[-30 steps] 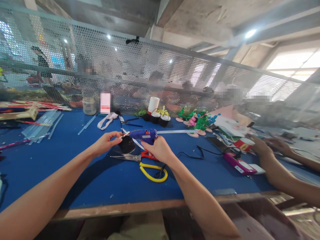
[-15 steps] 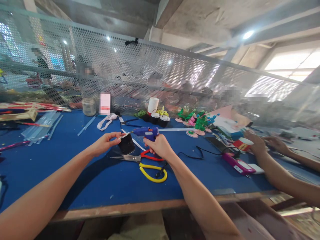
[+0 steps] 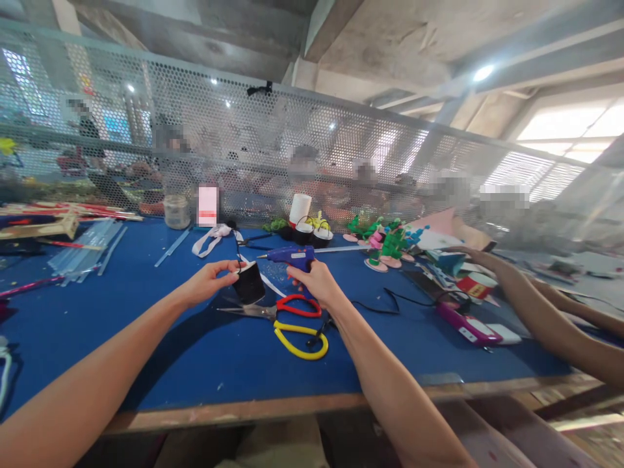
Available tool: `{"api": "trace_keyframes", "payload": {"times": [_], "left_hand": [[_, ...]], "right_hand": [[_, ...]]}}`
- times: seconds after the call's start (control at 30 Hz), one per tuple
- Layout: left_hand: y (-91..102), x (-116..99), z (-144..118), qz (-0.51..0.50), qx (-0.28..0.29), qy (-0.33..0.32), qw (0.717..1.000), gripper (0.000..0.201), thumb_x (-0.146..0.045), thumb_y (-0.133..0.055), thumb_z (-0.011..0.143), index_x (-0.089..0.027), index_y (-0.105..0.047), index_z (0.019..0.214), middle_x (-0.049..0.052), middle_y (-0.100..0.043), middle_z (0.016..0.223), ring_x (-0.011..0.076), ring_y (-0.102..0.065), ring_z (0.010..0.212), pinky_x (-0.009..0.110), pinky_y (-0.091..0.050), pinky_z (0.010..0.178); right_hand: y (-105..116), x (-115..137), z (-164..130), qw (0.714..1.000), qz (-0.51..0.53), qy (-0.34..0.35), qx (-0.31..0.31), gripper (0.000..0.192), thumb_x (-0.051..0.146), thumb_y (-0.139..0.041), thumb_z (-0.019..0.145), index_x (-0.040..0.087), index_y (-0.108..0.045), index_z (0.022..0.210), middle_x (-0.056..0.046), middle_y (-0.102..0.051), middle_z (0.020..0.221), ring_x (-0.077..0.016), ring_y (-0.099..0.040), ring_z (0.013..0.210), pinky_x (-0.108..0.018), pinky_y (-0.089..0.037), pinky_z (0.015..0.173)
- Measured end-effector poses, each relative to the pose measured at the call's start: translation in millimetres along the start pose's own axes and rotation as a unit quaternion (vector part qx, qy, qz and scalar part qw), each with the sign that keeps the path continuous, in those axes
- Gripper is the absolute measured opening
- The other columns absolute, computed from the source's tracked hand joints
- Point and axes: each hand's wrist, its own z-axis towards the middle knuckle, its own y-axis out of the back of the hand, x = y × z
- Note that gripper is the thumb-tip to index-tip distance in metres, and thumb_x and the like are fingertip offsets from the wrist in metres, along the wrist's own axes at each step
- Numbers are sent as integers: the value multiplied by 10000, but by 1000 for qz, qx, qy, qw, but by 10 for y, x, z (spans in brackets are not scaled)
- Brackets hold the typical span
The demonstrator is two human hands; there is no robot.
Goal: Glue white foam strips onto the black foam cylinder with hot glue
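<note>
Blue tabletop [image 3: 185, 364], perforated screen [image 3: 244, 123] behind. Far left: clear sticks [image 3: 86, 250], grouped, presumably for easy picking. Left hand [image 3: 214, 281]: fingers and thumb pinched on the rim of a tilted black pot [image 3: 249, 285], apparently leaving its wall exposed. Scissors [image 3: 267, 312] lie nearby, handles rightward. Right hand [image 3: 316, 281]: curled around a glue gun [image 3: 294, 255], nozzle near the rim, likely for aim.

- Small black cup [image 3: 250, 285] with a pale rim, near the centre of the frame, tilted, its rim towards upper left.
- Blue glue gun [image 3: 291, 256], just right of it, roughly level, nozzle pointing left near the rim.
- Translucent glue stick [image 3: 342, 248] jutting rightward from its back.
</note>
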Motion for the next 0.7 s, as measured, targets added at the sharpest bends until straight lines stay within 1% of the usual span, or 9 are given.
{"api": "trace_keyframes", "payload": {"times": [0.07,0.17,0.27,0.33,0.43,0.5,0.53,0.6,0.7], "left_hand": [[-2,3,0,9,-4,1,1000,320,-495,-578,652,-190,-484,625,93,-611,1115,233,-444,1166,352,-282,998],[-16,-2,-1,52,-15,-14,998,279,-451,-557,678,-187,-477,638,109,-578,1164,248,-440,1165,396,-257,1010],[-43,-9,-6,134,-28,-63,989,192,-373,-523,707,-187,-490,669,121,-553,1191,248,-397,1200,429,-228,1020],[-64,-11,-13,193,-30,-102,975,150,-329,-502,720,-185,-501,678,128,-525,1221,245,-349,1233,440,-216,1025],[-94,-18,-30,261,-29,-139,955,132,-290,-484,738,-180,-518,671,124,-468,1281,244,-301,1257,464,-202,1029],[-111,-32,-45,294,-29,-149,944,128,-270,-477,750,-182,-525,669,110,-452,1299,243,-291,1261,486,-189,1029],[-120,-41,-52,309,-27,-151,939,122,-260,-476,753,-185,-528,671,103,-452,1301,243,-289,1262,495,-184,1027],[-142,-61,-68,339,-26,-159,927,107,-237,-476,754,-190,-541,683,96,-456,1300,243,-292,1261,502,-179,1027],[-194,-80,-92,382,-26,-184,905,102,-198,-478,745,-191,-571,703,96,-451,1306,255,-291,1263,502,-149,1037]], "right_hand": [[11,-69,56,997,-78,-3,-26,203,335,-584,676,147,-524,628,4,-563,509,-108,-520,448,-204,-387,434],[21,-172,135,983,-177,-42,-12,270,379,-535,731,171,-493,565,4,-529,431,-130,-532,422,-215,-382,433],[10,-244,191,975,-208,-74,11,356,394,-492,766,188,-457,477,0,-484,344,-145,-524,371,-234,-399,439],[1,-265,214,968,-235,-82,10,404,395,-503,762,192,-438,419,-25,-495,344,-164,-554,417,-256,-427,498],[0,-239,212,956,-280,-82,-22,371,384,-563,724,172,-491,428,-117,-604,530,-250,-616,673,-341,-442,655],[-2,-177,178,947,-307,-75,-55,293,363,-572,724,152,-569,522,-178,-638,760,-307,-575,880,-410,-405,763],[-10,-135,152,946,-313,-52,-70,258,352,-561,737,145,-604,589,-188,-629,857,-314,-543,949,-427,-382,803],[-53,-40,88,954,-287,41,-78,237,338,-511,779,150,-641,715,-165,-611,945,-278,-517,991,-407,-365,848],[-191,87,-12,966,-155,208,-7,301,341,-400,842,172,-647,805,-108,-609,974,-198,-532,968,-330,-386,859]]}}
